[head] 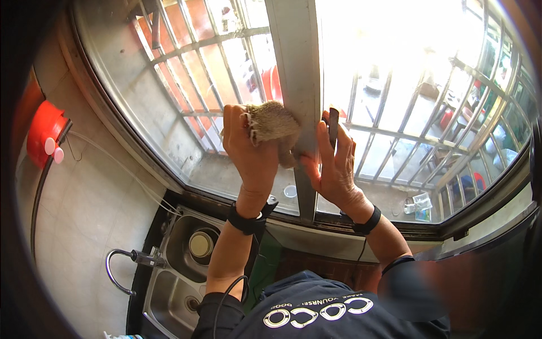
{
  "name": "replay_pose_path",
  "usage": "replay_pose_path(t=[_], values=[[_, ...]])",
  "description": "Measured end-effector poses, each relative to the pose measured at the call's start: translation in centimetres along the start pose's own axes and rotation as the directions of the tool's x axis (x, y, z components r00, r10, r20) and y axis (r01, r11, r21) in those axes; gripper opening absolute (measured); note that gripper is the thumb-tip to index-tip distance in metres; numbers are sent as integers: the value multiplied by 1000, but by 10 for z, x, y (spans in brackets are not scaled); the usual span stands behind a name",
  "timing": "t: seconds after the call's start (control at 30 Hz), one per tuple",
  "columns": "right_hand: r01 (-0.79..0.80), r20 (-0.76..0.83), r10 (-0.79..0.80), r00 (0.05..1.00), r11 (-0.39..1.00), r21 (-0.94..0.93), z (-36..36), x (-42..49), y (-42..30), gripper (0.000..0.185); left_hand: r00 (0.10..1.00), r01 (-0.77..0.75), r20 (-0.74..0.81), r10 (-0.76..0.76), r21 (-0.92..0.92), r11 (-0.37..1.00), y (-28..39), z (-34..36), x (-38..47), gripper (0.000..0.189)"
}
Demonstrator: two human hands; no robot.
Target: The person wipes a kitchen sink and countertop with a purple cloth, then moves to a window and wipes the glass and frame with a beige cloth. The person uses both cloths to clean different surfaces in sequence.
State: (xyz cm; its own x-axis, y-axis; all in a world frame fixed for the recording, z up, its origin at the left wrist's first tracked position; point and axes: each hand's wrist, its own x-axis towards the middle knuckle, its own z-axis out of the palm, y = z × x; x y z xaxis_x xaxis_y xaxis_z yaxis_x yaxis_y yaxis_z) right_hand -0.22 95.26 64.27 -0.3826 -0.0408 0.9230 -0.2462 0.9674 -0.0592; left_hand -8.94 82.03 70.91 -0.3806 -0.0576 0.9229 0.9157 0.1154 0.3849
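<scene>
My left hand (252, 152) grips a bunched brownish cloth (273, 123), which lies against the left edge of the window's upright frame (298, 63). Just right of that upright, my right hand (336, 169) is raised with its fingers spread in front of the glass. A dark, narrow strip (333, 127) shows at its fingers; whether it is held or worn cannot be told. Both wrists carry black bands.
Metal security bars (398, 135) stand beyond the glass. Below left is a double steel sink (169, 296) with a bowl (201, 244) in one basin and a curved faucet (116, 271). A red plastic item (44, 131) hangs on the tiled wall.
</scene>
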Motion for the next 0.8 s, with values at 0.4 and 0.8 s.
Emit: replay_pose_path(t=[0.4,0.8], values=[[-41,-17,42,999,998,54,2,0,-4,76,906,221,310,-288,235,947,-12,-21,-89,23],[3,-41,-3,999,1000,12,1,1,-1,82,782,518,182,-596,342,784,-123,-108,-185,2]])
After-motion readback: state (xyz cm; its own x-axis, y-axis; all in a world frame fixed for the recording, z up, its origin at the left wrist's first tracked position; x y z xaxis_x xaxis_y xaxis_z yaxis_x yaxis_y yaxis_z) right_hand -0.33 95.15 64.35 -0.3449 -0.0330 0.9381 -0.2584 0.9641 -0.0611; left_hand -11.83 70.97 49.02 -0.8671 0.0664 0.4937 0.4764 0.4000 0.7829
